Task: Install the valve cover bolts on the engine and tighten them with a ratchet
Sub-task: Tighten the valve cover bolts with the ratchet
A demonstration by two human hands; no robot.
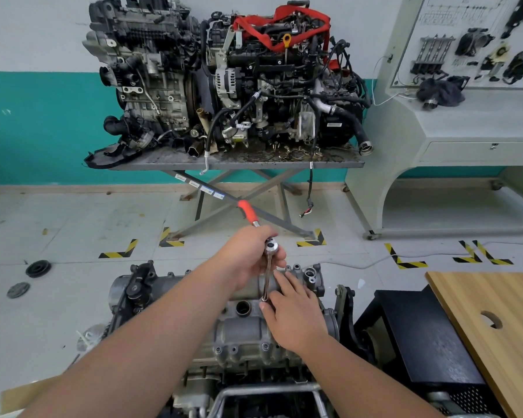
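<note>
A grey engine (242,333) with its valve cover stands low in the middle of the head view. A ratchet (271,247) with an orange handle (248,210) stands over the cover, and its long chrome extension (266,282) runs down to the cover. My left hand (248,254) grips the ratchet at its head. My right hand (296,315) holds the lower end of the extension with thumb and fingers where it meets the cover. The bolt under the extension's tip is hidden. A few seated bolts (264,346) show along the near edge.
Two more engines (224,79) sit on a scissor-leg table (239,162) by the wall. A grey training console (465,86) stands at right. A wooden board (495,321) and a black box (420,333) lie right of the engine. Round parts (38,268) lie on the floor at left.
</note>
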